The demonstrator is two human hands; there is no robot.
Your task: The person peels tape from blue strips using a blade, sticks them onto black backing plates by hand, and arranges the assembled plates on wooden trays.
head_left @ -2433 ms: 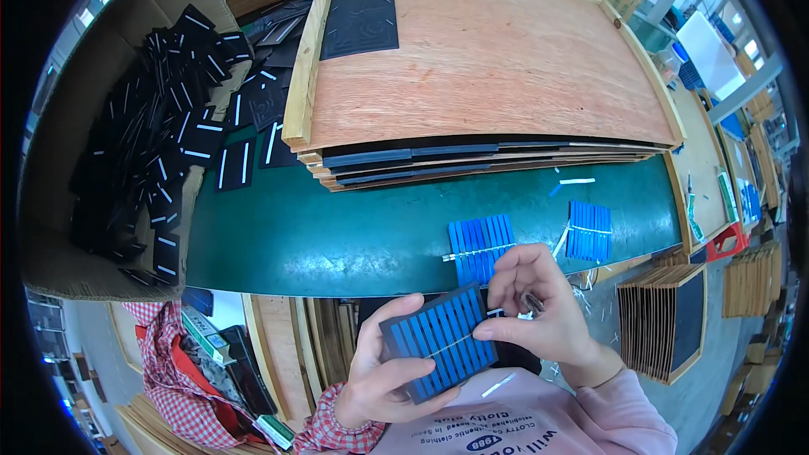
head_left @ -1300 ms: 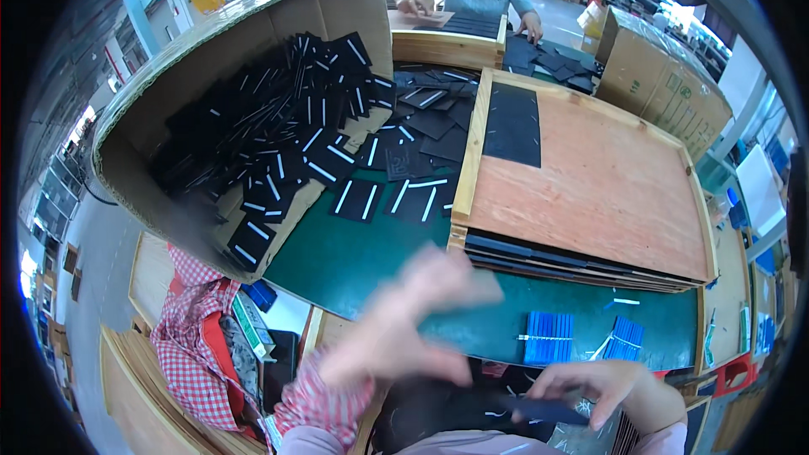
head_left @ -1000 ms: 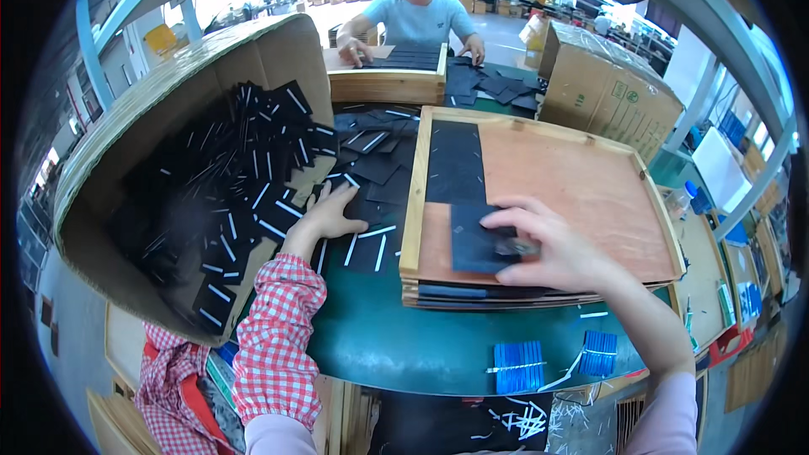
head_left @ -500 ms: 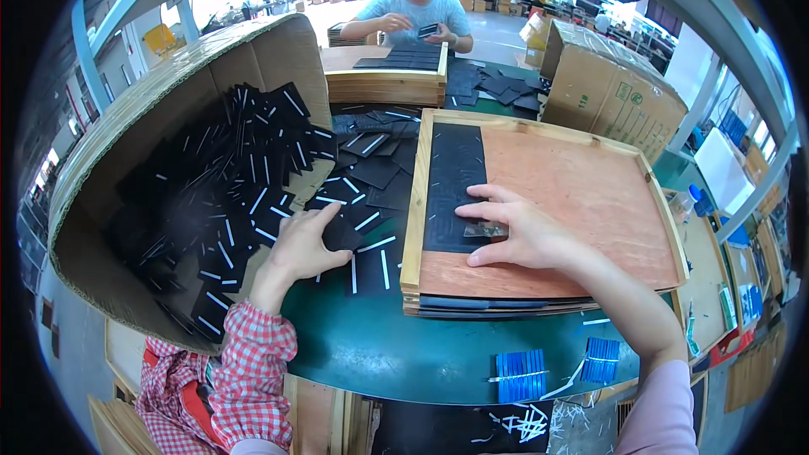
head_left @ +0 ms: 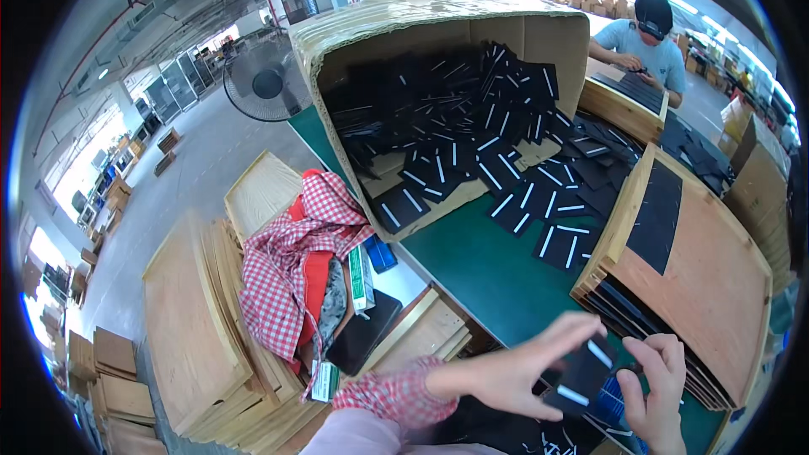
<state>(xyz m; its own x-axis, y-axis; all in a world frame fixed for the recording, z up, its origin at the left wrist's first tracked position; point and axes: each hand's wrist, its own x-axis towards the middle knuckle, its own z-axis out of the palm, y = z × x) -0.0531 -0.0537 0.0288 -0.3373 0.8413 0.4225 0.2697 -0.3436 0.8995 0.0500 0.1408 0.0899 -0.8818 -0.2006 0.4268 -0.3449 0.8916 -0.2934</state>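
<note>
My left hand (head_left: 527,371) grips a black card (head_left: 583,381) with two white strips, thumb and fingers at its edges. Close by on the right, my right hand (head_left: 661,388) is curled, thumb and forefinger around a small dark thing that I cannot make out. Under the hands, partly hidden, lies a blue bundle (head_left: 608,404). Many similar black cards (head_left: 447,109) with white strips fill a cardboard box (head_left: 438,13) tipped on its side. More spill onto the green table (head_left: 480,261). At right, a wooden tray (head_left: 704,274) holds black cards along its left side.
A person (head_left: 653,42) in a light blue shirt works at another wooden tray (head_left: 628,109) across the table. To the left are stacked wooden trays (head_left: 198,312), a red checked cloth (head_left: 286,286), a dark phone-like slab (head_left: 366,333) and a standing fan (head_left: 267,84).
My view has swung left. My left hand has left the loose cards and now holds one close to me. My right hand has come off the tray toward it.
</note>
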